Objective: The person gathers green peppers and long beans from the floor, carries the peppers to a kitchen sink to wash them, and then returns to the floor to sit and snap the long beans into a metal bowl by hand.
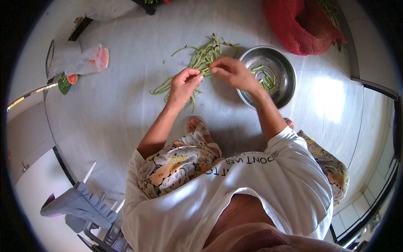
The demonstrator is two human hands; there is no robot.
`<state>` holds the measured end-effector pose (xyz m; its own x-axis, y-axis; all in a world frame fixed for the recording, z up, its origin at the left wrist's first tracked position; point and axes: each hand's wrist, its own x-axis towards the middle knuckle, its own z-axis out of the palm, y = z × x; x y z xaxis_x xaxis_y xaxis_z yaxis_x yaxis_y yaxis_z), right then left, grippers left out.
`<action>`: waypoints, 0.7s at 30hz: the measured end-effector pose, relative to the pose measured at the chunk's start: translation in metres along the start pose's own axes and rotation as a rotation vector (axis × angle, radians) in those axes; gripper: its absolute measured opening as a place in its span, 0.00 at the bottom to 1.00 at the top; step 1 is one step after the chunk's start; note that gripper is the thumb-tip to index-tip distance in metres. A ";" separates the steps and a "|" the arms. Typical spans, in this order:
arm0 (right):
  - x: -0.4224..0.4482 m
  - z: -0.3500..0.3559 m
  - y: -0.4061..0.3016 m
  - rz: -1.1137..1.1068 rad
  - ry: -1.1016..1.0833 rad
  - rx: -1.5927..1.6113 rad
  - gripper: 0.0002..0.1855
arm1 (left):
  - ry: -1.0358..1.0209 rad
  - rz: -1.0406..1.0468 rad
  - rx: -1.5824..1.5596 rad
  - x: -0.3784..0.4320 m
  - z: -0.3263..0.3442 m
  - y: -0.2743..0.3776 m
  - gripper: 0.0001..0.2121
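Note:
My left hand [185, 85] pinches the end of a green bean pod [203, 73] between thumb and fingers. Just right of it, my right hand [233, 73] is raised with its fingers curled; blur and the angle hide whether it holds a piece. Beneath and beyond both hands, a loose pile of long green beans [206, 53] lies on the grey floor, with some strands reaching out to the left. A round stainless steel basin [288, 75] stands to the right, partly behind my right forearm, and short bean pieces [267, 81] lie in it.
A red mesh sack [292, 28] stands at the upper right. At the left are watermelon pieces [102, 58], some in a clear plastic bag [85, 60]. My sandalled foot [198, 124] is near the beans. Grey cloth [85, 204] hangs over a rack at the lower left.

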<state>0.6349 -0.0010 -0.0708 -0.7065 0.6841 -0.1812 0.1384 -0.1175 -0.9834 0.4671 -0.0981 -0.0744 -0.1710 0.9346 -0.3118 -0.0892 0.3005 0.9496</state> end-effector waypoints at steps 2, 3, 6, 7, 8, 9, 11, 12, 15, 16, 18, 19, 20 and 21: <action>0.002 0.013 0.003 0.061 -0.020 0.191 0.08 | 0.051 0.011 0.005 0.002 0.008 0.002 0.06; 0.002 0.016 -0.001 0.077 0.011 0.257 0.07 | 0.116 0.022 0.006 0.004 0.013 0.002 0.07; 0.008 0.020 0.026 0.168 -0.055 0.630 0.04 | 0.152 0.048 -0.098 0.012 0.018 -0.012 0.07; 0.008 0.021 0.026 0.245 -0.071 0.717 0.05 | 0.215 0.073 -0.183 0.013 0.021 -0.016 0.07; 0.007 0.023 0.032 0.291 -0.078 0.772 0.04 | 0.186 0.063 -0.194 0.014 0.026 -0.018 0.07; 0.006 0.024 0.039 0.321 -0.058 0.788 0.05 | 0.174 0.101 -0.278 0.017 0.031 -0.014 0.06; 0.000 0.024 0.045 0.288 -0.089 0.785 0.05 | 0.150 0.132 -0.364 0.023 0.033 -0.009 0.06; -0.001 0.027 0.050 0.272 -0.068 0.703 0.06 | 0.095 0.124 -0.411 0.025 0.032 -0.005 0.06; -0.001 0.017 0.075 0.117 -0.148 0.358 0.08 | 0.073 0.072 -0.473 0.028 0.039 0.004 0.06; -0.002 0.000 0.063 0.170 -0.223 -0.215 0.11 | 0.041 -0.025 -0.485 0.028 0.033 0.003 0.06; -0.006 -0.010 0.043 0.128 -0.194 -0.480 0.13 | 0.009 -0.121 -0.497 0.027 0.029 0.001 0.06; -0.007 -0.010 0.039 0.082 -0.160 -0.744 0.14 | -0.010 -0.167 -0.410 0.025 0.029 -0.001 0.06; -0.006 -0.006 0.051 -0.021 -0.056 -0.662 0.15 | -0.028 -0.211 -0.324 0.024 0.028 -0.003 0.06; -0.003 -0.004 0.052 -0.022 -0.058 -0.663 0.15 | -0.046 -0.256 -0.237 0.022 0.025 -0.006 0.05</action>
<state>0.6469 -0.0067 -0.1211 -0.7477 0.6391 -0.1802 0.5082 0.3761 -0.7748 0.4887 -0.0742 -0.0860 -0.0692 0.8441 -0.5317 -0.3500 0.4785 0.8053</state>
